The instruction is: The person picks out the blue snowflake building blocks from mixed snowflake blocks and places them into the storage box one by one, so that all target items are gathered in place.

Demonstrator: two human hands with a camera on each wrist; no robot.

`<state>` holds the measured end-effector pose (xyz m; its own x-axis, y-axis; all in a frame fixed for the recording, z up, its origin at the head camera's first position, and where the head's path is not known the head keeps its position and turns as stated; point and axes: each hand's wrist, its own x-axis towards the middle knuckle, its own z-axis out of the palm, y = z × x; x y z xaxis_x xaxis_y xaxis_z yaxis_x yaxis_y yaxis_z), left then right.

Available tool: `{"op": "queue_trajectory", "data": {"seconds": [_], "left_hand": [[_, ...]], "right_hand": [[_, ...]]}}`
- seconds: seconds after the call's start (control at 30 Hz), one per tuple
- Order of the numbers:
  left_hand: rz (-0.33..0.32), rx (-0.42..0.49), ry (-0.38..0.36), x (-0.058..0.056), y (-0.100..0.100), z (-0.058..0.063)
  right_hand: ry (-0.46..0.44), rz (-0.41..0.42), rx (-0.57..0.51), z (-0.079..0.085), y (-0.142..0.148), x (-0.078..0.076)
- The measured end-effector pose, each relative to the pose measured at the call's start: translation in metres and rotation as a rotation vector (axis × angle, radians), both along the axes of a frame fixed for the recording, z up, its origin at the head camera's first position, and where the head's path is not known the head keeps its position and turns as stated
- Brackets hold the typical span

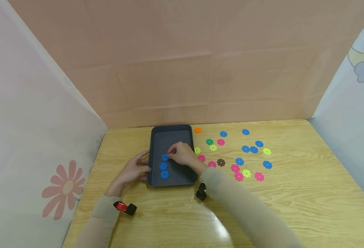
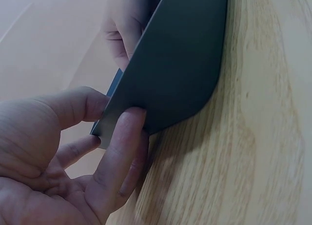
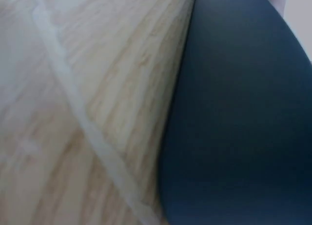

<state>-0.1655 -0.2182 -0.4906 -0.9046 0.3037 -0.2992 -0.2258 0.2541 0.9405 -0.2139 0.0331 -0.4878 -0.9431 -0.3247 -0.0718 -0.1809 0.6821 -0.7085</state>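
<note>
A dark grey tray (image 1: 172,137) lies on the table. My right hand (image 1: 182,153) reaches into it from the right, pinching a blue notched plastic disc (image 1: 164,157) between thumb and fingertips. Below that, a second blue disc (image 1: 163,166) and a third blue disc (image 1: 164,174) lie in a column along the tray's left side. My left hand (image 1: 134,169) holds the tray's left edge. In the left wrist view, fingers (image 2: 127,132) press the outer wall while another digit sits at the rim. The right wrist view shows mostly the tray's outer wall (image 3: 234,108), with the right hand's fingers out of sight.
Right of the tray, loose notched discs are scattered over the wooden table (image 1: 293,193): several blue (image 1: 223,134), pink (image 1: 259,176) and yellow (image 1: 267,151), plus a green disc (image 1: 209,141), a brown disc (image 1: 221,162) and an orange disc (image 1: 198,130). A beige backdrop (image 1: 169,86) stands behind.
</note>
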Motion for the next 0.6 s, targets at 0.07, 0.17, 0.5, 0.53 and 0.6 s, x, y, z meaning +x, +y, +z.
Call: {"op": "queue_trajectory", "data": {"seconds": [0.07,0.17,0.5,0.53,0.6], "left_hand": [[0.001,0.003,-0.003,0.000,0.000,0.000],[-0.001,0.008,-0.005,0.000,0.000,0.000],[-0.003,0.014,0.004,0.002,0.000,0.000],[-0.003,0.016,0.005,0.002,0.000,-0.001],[0.000,0.017,0.003,0.001,-0.001,-0.001]], "right_hand": [[0.007,-0.006,0.004,0.000,0.000,0.001],[0.015,-0.006,0.009,0.001,0.000,0.002],[0.095,0.037,-0.015,0.025,0.009,0.011],[0.099,0.042,-0.015,0.028,0.011,0.012],[0.105,0.056,-0.012,0.034,0.016,0.014]]}}
